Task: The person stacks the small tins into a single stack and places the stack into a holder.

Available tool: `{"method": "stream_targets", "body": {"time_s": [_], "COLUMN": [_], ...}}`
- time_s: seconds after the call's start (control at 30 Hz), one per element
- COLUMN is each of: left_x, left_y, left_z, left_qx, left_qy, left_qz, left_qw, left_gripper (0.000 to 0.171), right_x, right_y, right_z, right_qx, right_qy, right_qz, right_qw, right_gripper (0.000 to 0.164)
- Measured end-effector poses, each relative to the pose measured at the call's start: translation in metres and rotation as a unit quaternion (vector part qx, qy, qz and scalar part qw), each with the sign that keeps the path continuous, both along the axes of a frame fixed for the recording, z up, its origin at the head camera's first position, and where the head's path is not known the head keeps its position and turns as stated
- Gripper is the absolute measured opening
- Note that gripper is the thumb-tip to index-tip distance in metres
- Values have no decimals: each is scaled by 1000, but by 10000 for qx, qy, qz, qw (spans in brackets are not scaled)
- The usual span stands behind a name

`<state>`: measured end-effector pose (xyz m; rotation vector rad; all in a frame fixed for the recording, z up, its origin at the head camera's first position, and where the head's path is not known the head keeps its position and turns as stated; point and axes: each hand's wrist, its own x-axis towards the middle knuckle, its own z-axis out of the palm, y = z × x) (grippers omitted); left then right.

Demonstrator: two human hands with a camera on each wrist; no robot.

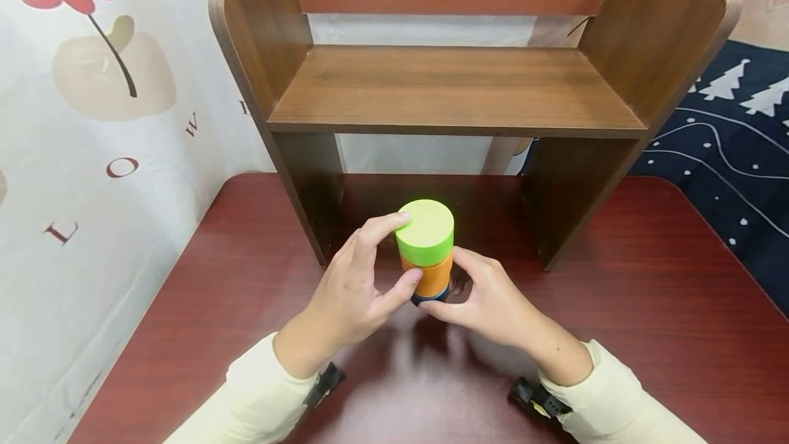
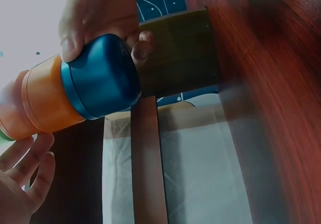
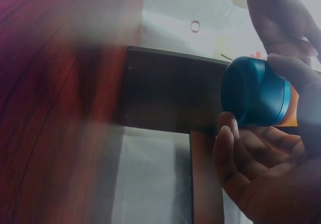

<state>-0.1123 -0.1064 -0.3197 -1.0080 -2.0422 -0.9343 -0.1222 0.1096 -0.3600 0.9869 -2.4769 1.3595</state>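
A cylindrical container stands upright between both hands in the head view, held over the table. Its top is bright green, its middle orange, its base dark blue. My left hand holds it from the left, thumb against the orange band and index finger at the rim of the green top. From the right, my right hand grips the lower part, thumb at the blue base and index finger by the orange band. In the right wrist view, the right hand's fingers curl beneath the blue base.
Behind the hands stands a brown wooden shelf unit with an open lower bay, its side panels resting on the dark red table. A white printed cloth hangs at the left and a navy one with trees at the right.
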Motion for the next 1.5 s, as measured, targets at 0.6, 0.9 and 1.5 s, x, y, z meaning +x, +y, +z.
{"method": "stream_targets", "body": {"time_s": [0.6, 0.9, 1.5], "left_x": [-5, -4, -6], "left_y": [4, 7, 11], "left_z": [17, 24, 27], "left_qx": [157, 78, 63], "left_qy": [-587, -632, -613], "left_qz": [-322, -378, -495], "left_qw": [9976, 9973, 9969], "left_gripper": [63, 81, 93], "right_x": [2, 3, 3], "right_y": [4, 7, 9], "right_z": [8, 14, 16], "right_qx": [-207, -227, -242], "right_qy": [198, 377, 358], "right_qz": [-562, -633, -621], "right_qw": [9980, 9970, 9971], "right_gripper": [53, 56, 54]}}
